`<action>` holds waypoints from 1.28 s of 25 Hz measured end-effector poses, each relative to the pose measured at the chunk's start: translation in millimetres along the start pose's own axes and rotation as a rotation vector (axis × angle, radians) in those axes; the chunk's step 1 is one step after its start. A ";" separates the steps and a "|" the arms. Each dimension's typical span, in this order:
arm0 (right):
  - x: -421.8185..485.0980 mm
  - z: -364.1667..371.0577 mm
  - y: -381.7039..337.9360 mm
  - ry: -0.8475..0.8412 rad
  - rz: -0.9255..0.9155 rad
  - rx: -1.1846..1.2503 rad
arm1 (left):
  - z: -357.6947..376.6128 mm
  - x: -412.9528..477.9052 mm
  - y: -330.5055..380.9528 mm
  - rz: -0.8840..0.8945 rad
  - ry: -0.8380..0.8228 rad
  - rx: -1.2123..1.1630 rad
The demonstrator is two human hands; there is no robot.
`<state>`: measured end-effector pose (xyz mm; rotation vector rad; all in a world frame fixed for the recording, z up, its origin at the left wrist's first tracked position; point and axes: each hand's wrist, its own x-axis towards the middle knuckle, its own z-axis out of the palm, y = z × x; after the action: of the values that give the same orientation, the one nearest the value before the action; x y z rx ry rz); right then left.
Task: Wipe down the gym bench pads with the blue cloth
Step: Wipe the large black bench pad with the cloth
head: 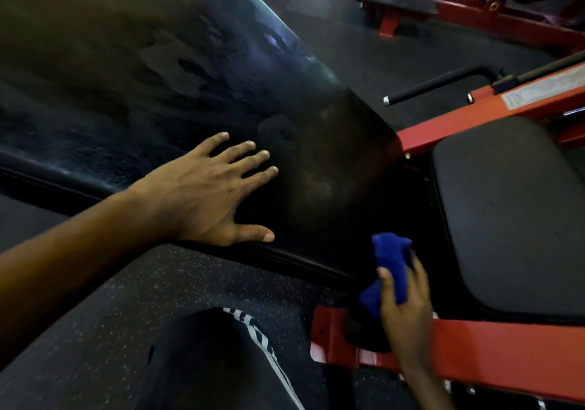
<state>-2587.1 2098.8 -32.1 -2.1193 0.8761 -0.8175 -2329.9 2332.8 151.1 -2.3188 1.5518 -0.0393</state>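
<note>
So the long back pad (221,77) is glossy black vinyl and pretty beat up, with dull worn patches and a streaky sheen up the middle, and its rounded end sits just beside the seat pad (512,219). The seat pad is a matte black rounded rectangle with a dark gap between the two. The blue cloth (389,257) is scrunched into a wad, gripped in the right hand (408,308) just off the back pad's near corner, over that gap
</note>
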 end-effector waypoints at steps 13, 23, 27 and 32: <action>-5.0 4.4 -37.5 -0.364 -0.186 0.019 | -1.6 1.6 -0.8 -0.005 0.003 -0.023; 1.2 16.5 -32.2 -0.283 -0.290 -0.059 | -2.9 -2.2 -3.9 -0.021 0.024 -0.028; 2.9 43.6 -99.1 -0.225 -0.426 0.018 | -6.5 -19.0 -18.2 -0.104 0.083 0.042; 27.9 81.2 -202.8 -0.403 -0.422 0.149 | -7.0 -47.4 -44.5 -0.252 0.204 0.078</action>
<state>-2442.7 2214.0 87.9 -2.2529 0.1549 -0.5979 -2310.8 2388.7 179.1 -2.4961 1.3088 -0.4024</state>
